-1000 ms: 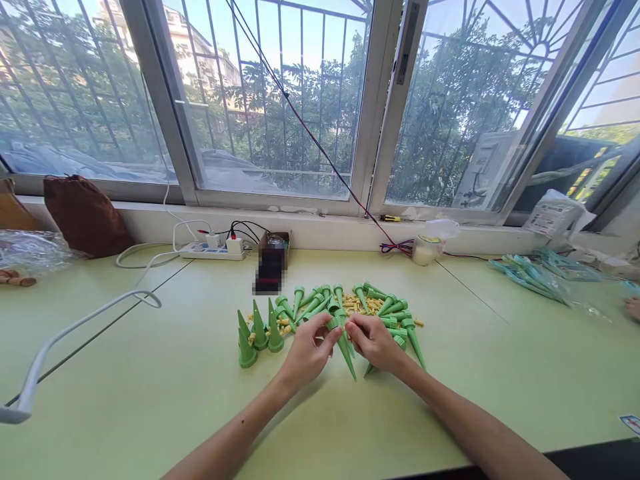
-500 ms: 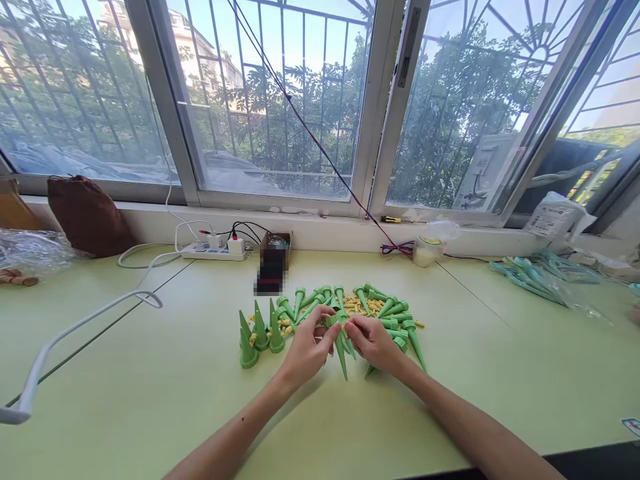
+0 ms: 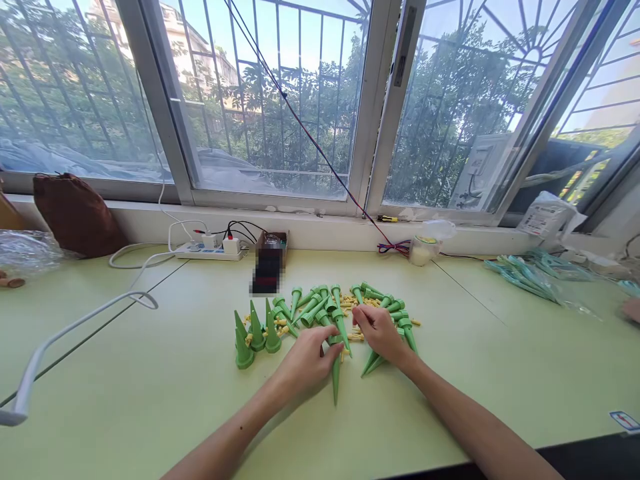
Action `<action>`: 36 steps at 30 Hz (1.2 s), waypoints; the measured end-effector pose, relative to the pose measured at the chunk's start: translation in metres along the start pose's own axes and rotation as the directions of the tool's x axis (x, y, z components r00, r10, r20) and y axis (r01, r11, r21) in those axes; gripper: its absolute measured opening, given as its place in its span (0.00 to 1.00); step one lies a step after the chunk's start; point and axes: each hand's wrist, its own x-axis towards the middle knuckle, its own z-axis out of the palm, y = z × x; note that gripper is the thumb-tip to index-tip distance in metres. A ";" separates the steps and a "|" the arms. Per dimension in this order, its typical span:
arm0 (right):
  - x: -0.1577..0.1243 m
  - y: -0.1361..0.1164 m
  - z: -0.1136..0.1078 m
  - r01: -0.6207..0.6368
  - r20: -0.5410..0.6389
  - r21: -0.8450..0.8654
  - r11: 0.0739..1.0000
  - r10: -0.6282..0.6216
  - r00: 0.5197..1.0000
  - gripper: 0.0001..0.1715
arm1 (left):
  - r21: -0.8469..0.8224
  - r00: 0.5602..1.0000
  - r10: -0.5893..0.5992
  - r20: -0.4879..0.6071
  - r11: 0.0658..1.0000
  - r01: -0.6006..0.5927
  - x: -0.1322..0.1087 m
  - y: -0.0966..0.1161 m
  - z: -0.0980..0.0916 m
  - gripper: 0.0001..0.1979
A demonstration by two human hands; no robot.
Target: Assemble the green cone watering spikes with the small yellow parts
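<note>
Here we note a green spike at the fingertips of the left hand, with its capped end between thumb and forefinger and its shaft running out on the near side. We read its long axis as pointing almost straight back toward the person, tip nearest, cap farthest. The left hand is narrow around the cap, and we take this as a light hold, though the fingers partly hide the contact.

The right hand is apart from this spike, to its right and slightly farther from the person. Its fingers are drawn together in a pinch that faces the left hand; we cannot tell whether anything small sits inside. The left hand is thus the nearer of the two, and the key relation, in our judgement, is the short sideways gap from the cap to the right fingertips, crosswise to the spike's axis.

In that gap we see a second spike, which lies tip toward the person and slants a little rightward, and a few yellow pieces. Left of the left hand, upright spikes stand on their caps, points up. Beyond both hands, a heap of spikes spreads over the desk in varied directions.
</note>
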 end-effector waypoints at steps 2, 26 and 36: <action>0.000 0.000 0.001 0.005 0.011 -0.011 1.000 -0.005 1.000 0.29 | 0.058 1.000 0.001 0.006 0.998 -0.002 -0.001 -0.002 0.001 0.07; -0.005 0.007 0.002 0.195 0.330 -0.234 0.952 -0.111 0.937 0.05 | 0.038 0.995 0.097 -0.018 0.995 -0.097 0.001 0.012 -0.001 0.10; -0.005 0.006 0.001 0.180 0.358 -0.273 0.945 -0.074 0.931 0.08 | 0.063 0.994 0.105 -0.003 0.993 -0.105 0.000 0.010 0.001 0.09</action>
